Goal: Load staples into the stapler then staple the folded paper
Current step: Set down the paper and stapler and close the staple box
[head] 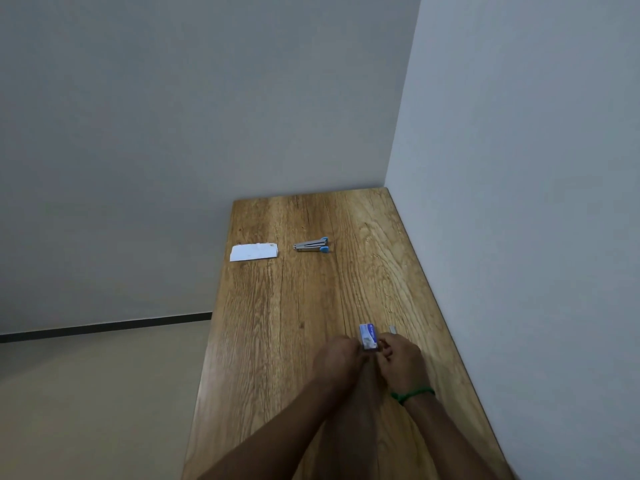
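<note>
Both hands, left (337,358) & right (401,358), clamped on staple box (368,337) nr desk's (277,323) right edge; stapler (311,245), folded paper (254,252) far end, paper at left edge.

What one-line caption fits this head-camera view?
Both hands, left hand and right hand, hold a staple box; stapler and folded paper lie beyond.
</note>
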